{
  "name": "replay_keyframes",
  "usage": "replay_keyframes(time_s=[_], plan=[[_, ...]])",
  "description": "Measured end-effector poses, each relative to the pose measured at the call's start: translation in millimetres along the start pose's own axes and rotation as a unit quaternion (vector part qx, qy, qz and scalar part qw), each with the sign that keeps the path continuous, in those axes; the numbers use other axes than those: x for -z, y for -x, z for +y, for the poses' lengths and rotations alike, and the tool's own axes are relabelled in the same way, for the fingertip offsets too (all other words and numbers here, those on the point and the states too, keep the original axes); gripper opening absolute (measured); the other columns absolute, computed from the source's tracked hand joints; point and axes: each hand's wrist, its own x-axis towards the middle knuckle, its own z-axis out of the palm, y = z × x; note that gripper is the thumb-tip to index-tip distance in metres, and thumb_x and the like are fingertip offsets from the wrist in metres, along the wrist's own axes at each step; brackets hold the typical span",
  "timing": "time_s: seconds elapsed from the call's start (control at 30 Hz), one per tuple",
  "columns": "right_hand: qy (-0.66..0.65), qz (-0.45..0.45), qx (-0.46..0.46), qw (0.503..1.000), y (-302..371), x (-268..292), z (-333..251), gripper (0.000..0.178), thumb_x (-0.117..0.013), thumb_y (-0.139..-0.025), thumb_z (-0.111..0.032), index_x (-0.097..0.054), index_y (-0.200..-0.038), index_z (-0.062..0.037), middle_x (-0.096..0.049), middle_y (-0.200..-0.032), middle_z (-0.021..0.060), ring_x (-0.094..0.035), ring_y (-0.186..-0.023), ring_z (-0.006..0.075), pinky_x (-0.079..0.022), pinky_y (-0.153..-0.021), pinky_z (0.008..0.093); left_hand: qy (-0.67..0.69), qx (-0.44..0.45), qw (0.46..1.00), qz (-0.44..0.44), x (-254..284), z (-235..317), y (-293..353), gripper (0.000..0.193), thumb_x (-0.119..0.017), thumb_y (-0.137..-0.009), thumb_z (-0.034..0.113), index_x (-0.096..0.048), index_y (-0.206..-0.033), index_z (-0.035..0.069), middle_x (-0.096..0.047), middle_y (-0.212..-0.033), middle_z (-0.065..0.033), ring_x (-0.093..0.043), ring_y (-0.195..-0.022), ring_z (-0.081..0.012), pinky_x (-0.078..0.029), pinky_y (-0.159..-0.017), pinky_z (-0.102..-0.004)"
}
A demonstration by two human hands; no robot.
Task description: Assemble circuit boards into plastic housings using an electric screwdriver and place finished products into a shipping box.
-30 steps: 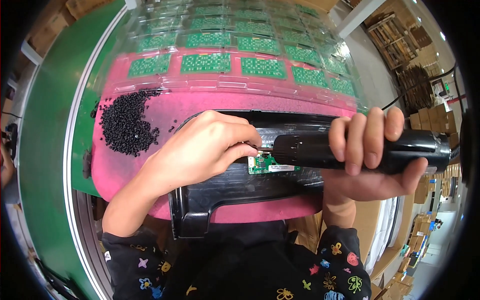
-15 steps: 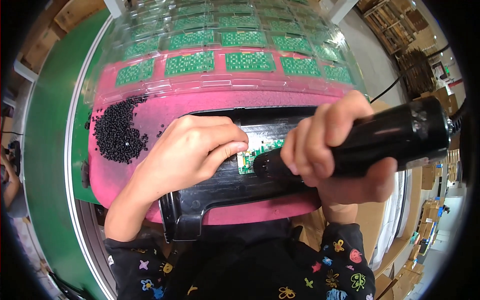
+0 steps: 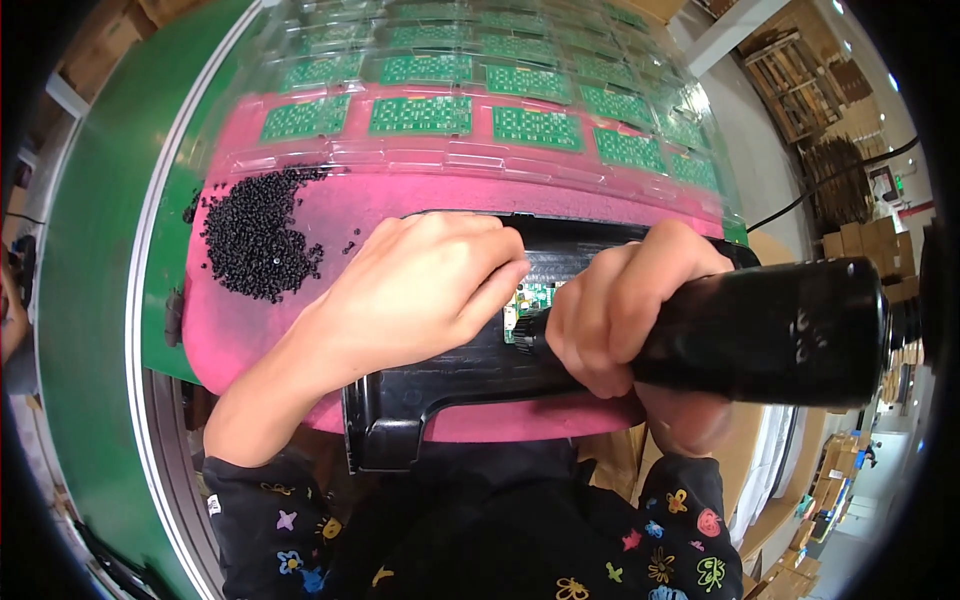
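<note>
A long black plastic housing [image 3: 470, 378] lies across the pink mat, and inside it sits a small green circuit board [image 3: 537, 297]. My right hand [image 3: 610, 315] wraps round a thick black electric screwdriver [image 3: 770, 330], held almost level with its tip down at the board's lower left part. Over the board's left side, my left hand [image 3: 420, 285] has its thumb and index finger pressed together. Whatever those fingertips pinch, if anything, is hidden. Both hands cover parts of the board and the housing.
A heap of small black parts, seemingly screws, [image 3: 255, 245] lies on the pink mat [image 3: 335, 205] at the left. Beyond the housing stands a clear plastic tray [image 3: 390, 160] with rows of green circuit boards. Cardboard boxes [image 3: 865, 245] stand at the right. A green surface [image 3: 90, 330] runs along the left.
The view has shifted a little. The screwdriver's rear end has swung lower and nearer to level, its tip staying at the board. My left hand now covers more of the board's left end.
</note>
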Motion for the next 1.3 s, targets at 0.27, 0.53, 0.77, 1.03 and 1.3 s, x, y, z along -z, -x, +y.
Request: replay_keyframes(time_s=[0.27,0.53,0.77,1.03,1.3], plan=[[0.043,0.079,0.021,0.996,-3.8,-11.3,6.8,0.055,-0.067,-0.085,-0.058,-0.050,-0.090,-0.0053,-0.052,-0.062,0.0032,-0.046,-0.046,0.0133,-0.039,-0.048,0.0280,-0.039,-0.017,0.997,-0.070,5.4,-7.4,4.5,0.016,-0.072,-0.081,0.016,-0.069,-0.087,0.002,-0.069,-0.086,-0.0131,-0.066,-0.084,-0.0346,-0.054,-0.067,-0.0449],[-0.090,0.128,0.278,0.948,0.2,-0.9,4.0,0.047,-0.073,-0.084,-0.049,-0.047,-0.092,-0.0111,-0.055,-0.063,-0.0026,-0.054,-0.046,0.0089,-0.047,-0.048,0.0233,0.043,-0.134,0.988,-0.057,-1.6,-11.3,0.5,0.018,-0.079,-0.074,0.011,-0.069,-0.084,0.001,-0.067,-0.078,-0.0114,-0.063,-0.074,-0.0300,-0.052,-0.067,-0.0397],[-0.103,0.153,0.312,0.932,8.4,6.0,1.4,0.047,-0.073,-0.084,-0.049,-0.049,-0.091,-0.0102,-0.058,-0.063,-0.0026,-0.056,-0.045,0.0082,-0.050,-0.047,0.0238,0.125,-0.118,0.985,-0.034,-1.9,-8.4,-2.4,0.015,-0.078,-0.076,0.006,-0.069,-0.085,-0.002,-0.067,-0.073,-0.0124,-0.066,-0.071,-0.0268,-0.051,-0.062,-0.0354],[-0.036,0.115,0.194,0.974,31.5,40.2,-16.0,0.058,-0.071,-0.083,-0.057,-0.047,-0.095,-0.0062,-0.056,-0.067,0.0001,-0.053,-0.047,0.0105,-0.045,-0.046,0.0262,0.166,-0.122,0.971,0.121,2.1,-24.5,-4.0,0.077,-0.082,-0.064,0.045,-0.041,-0.117,0.005,-0.048,-0.123,-0.0138,-0.046,-0.112,-0.0265,-0.038,-0.097,-0.0382],[0.025,0.286,0.109,0.952,34.9,25.4,-3.4,0.063,-0.074,-0.080,-0.059,-0.046,-0.092,-0.0045,-0.050,-0.062,-0.0005,-0.046,-0.045,0.0095,-0.039,-0.043,0.0231,0.191,-0.085,0.938,0.278,10.5,-24.4,-0.8,0.028,-0.052,-0.083,0.024,-0.031,-0.095,0.009,-0.043,-0.114,-0.0137,-0.035,-0.094,-0.0179,-0.030,-0.093,-0.0317]])
